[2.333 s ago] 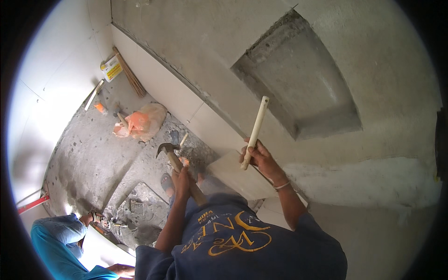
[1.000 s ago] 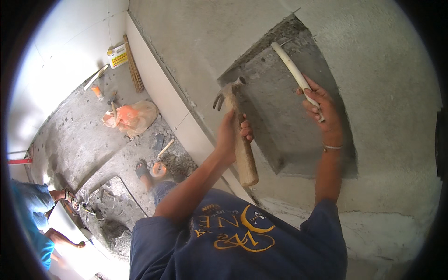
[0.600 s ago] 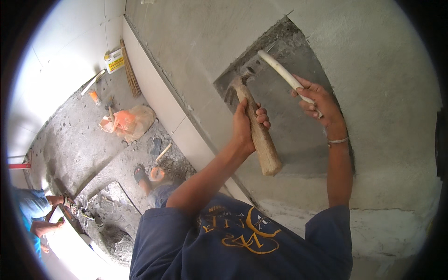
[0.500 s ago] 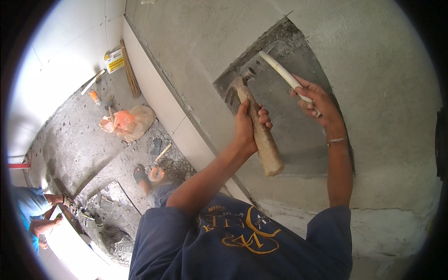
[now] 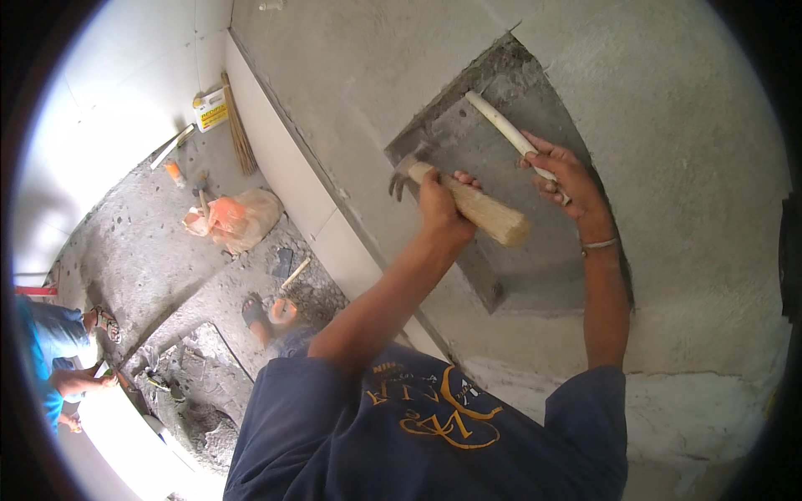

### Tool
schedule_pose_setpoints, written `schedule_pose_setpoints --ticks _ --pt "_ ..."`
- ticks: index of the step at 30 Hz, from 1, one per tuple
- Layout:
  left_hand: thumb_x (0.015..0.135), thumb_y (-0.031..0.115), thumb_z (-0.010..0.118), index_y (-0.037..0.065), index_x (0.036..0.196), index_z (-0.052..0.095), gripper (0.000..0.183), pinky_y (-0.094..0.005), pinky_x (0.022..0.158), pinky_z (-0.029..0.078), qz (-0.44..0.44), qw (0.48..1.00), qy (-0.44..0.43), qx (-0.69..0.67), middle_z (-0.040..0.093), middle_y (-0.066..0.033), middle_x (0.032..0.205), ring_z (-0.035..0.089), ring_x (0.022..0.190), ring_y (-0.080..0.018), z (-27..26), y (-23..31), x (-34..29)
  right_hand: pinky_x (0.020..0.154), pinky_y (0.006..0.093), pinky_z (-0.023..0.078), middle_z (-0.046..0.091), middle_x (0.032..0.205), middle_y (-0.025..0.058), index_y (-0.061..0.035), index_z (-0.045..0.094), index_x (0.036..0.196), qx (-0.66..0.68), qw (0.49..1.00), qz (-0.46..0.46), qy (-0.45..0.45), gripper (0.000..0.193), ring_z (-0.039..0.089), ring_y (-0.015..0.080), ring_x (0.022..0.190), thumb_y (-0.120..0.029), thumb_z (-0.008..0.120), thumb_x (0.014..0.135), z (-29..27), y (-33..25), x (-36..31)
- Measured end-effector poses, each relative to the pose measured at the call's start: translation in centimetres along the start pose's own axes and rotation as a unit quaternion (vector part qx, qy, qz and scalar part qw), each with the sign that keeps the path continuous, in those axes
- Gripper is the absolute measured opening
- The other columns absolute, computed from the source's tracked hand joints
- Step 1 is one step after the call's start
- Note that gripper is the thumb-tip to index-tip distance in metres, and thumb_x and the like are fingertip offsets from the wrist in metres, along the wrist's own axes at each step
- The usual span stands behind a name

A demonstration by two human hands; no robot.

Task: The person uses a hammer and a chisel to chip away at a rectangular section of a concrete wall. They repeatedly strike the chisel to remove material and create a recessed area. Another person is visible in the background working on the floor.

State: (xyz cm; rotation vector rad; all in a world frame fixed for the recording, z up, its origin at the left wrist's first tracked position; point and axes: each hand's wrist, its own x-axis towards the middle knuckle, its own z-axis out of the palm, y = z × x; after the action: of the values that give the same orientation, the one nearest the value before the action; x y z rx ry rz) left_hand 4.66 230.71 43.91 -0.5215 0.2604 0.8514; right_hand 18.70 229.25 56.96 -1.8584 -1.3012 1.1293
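Note:
My left hand (image 5: 443, 204) is wrapped round the thick wooden handle of a claw hammer (image 5: 489, 213), close below its head. The metal head points up and left, over the left edge of a recess (image 5: 535, 263) cut into the grey cement wall. The handle's butt end points right. In my right hand (image 5: 564, 175) is a long pale rod (image 5: 501, 125), gripped near its lower end. Its upper end lies against the upper part of the recess; whether it touches the surface I cannot tell. The hammer and rod are apart.
To the left on the rough floor are a plastic bag (image 5: 251, 219), a stick broom (image 5: 237, 125), a white jug (image 5: 210, 110), a loose stick (image 5: 296, 273) and rubble (image 5: 322, 288). Another person (image 5: 63, 342) works at the far left edge. A pale tiled ledge (image 5: 288, 159) runs along the wall.
The hammer has turned in my left hand: its head moved left and down, and its butt end swung up and right. My right hand and the rod have barely moved.

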Motion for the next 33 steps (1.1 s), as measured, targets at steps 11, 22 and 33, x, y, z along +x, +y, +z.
schedule_pose_setpoints --ticks 11,22,33 --pt "0.097 0.034 0.031 0.009 0.078 0.043 0.033 -0.03 0.06 0.046 -0.031 0.995 -0.097 0.001 0.046 -0.0025 0.064 0.048 0.062 -0.0166 1.2 -0.9 -0.2 0.034 0.0135 0.032 0.056 0.083 -0.0021 -0.0028 0.038 0.139 0.004 1.0 -0.001 0.015 0.053 0.038 -0.0022 0.048 -0.013 0.056 0.09 0.2 0.2 0.1" --pt "0.098 0.036 0.032 0.009 0.083 0.041 0.032 -0.0278 0.056 0.046 -0.001 0.998 -0.065 0.016 0.046 -0.0008 0.065 0.046 0.057 -0.0137 0.9 -0.2 -0.2 0.036 0.0158 0.032 0.054 0.081 -0.0005 -0.0029 0.041 0.138 0.045 0.999 -0.022 0.008 0.052 0.039 -0.0004 0.047 -0.012 0.057 0.089 -0.4 0.2 0.1" --pt "0.098 0.036 0.029 0.01 0.077 0.042 0.035 -0.0309 0.06 0.045 -0.016 0.98 -0.168 0.106 0.046 -0.0025 0.064 0.047 0.061 -0.0172 2.7 -0.6 -1.5 0.032 0.0127 0.031 0.057 0.084 -0.0005 -0.0028 0.038 0.139 0.081 0.996 -0.03 0.004 0.054 0.037 -0.0029 0.044 -0.015 0.057 0.091 -0.3 -0.6 -0.4"
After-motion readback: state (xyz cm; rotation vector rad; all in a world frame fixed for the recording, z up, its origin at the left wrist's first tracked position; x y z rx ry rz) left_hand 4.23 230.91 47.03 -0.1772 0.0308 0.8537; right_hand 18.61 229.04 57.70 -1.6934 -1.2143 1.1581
